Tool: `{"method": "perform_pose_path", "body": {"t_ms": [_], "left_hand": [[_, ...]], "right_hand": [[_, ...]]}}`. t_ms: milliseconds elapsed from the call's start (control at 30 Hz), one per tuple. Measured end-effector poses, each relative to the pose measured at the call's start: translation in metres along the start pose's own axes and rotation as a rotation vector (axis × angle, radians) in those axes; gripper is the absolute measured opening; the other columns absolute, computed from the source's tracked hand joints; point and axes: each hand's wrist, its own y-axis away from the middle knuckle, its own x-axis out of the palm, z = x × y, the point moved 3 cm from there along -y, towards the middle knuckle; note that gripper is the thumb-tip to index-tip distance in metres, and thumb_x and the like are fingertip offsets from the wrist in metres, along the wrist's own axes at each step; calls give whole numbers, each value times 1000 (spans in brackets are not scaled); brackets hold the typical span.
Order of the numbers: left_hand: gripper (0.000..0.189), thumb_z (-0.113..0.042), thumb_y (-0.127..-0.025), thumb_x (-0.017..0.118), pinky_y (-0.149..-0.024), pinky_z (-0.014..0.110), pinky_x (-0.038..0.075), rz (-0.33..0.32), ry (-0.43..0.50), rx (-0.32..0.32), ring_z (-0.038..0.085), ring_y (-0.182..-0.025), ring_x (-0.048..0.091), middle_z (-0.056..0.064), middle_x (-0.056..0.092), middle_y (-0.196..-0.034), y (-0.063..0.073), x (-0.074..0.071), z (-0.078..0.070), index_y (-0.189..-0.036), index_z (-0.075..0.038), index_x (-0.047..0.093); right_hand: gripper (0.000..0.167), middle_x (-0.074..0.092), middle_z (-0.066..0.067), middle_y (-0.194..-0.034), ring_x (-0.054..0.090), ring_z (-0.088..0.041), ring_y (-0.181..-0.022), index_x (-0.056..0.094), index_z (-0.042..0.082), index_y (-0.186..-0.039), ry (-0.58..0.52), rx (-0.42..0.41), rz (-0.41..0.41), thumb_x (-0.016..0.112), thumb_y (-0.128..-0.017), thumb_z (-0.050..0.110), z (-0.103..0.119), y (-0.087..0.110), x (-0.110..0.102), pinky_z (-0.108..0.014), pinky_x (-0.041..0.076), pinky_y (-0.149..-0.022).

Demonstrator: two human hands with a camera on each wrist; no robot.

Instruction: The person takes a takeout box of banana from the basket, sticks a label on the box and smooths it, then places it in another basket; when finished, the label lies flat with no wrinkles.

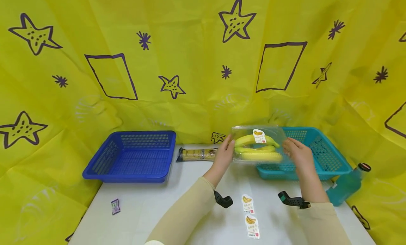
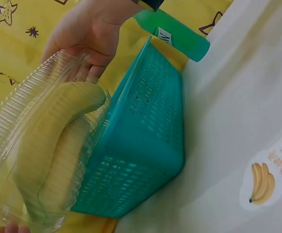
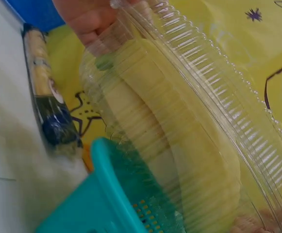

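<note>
A clear plastic clamshell box (image 1: 287, 136) with bananas (image 1: 258, 156) inside is held up off the table in both hands. My left hand (image 1: 223, 155) grips its left end, and my right hand (image 1: 299, 156) grips the right end. On the lid sits a white banana sticker (image 1: 259, 136). In the left wrist view the box (image 2: 58, 63) is tilted, with the right hand (image 2: 90, 36) at its far end. The right wrist view shows the left hand (image 3: 94, 17) across the box. Behind and below the box is a teal basket (image 1: 333, 160), partly hidden.
A blue basket (image 1: 127, 180) stands at the left. Against the back lies a yellow packet of what looks like noodles (image 1: 195, 155). Two more banana stickers (image 1: 248, 204) lie on the white table (image 1: 190, 199). A purple wrapped sweet (image 1: 115, 206) is front left, a teal bottle (image 1: 345, 187) far right.
</note>
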Motion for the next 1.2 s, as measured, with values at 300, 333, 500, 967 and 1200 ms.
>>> {"method": "perform_pose_path", "body": {"t_ms": [300, 333, 500, 967, 1200], "left_hand": [[54, -59, -100, 41, -120, 52, 30, 69, -29, -55, 24, -148, 32, -10, 36, -159, -6, 29, -13, -151, -42, 36], [55, -59, -100, 41, -120, 51, 29, 72, -30, -50, 24, -148, 31, -10, 36, -159, -7, 32, -15, -152, -39, 36], [56, -56, -102, 39, -121, 49, 28, 92, -53, -12, 24, -148, 32, -7, 38, -158, -10, 49, -20, -152, -30, 39], [54, -49, -104, 39, -121, 47, 29, 131, -220, -34, 25, -147, 34, 1, 36, -160, -14, 85, -26, -153, -26, 38], [60, -54, -103, 36, -122, 52, 22, 107, -412, -82, 27, -149, 29, 0, 34, -161, -10, 96, -22, -155, -26, 34]], "right_hand": [[66, 64, 18, -115, 59, 7, -87, 41, 8, -151, -76, 41, -92, 52, -99, 47, -9, -16, -27, -21, 49, -88], [66, 64, 22, -106, 60, 6, -87, 41, 7, -151, -101, 47, -97, 53, -99, 46, -10, -17, -30, -19, 50, -85], [66, 66, 28, -78, 61, 1, -82, 41, 5, -150, -247, 96, -154, 59, -97, 40, -16, -25, -44, -15, 50, -72], [44, 66, 22, -59, 65, -2, -62, 62, 10, -132, -264, 251, -330, 61, -92, 27, -31, -36, -67, -20, 53, -59], [45, 60, 27, -55, 62, 2, -62, 64, 10, -128, -36, 285, -313, 53, -92, 34, -47, -44, -68, -30, 52, -68]]}}
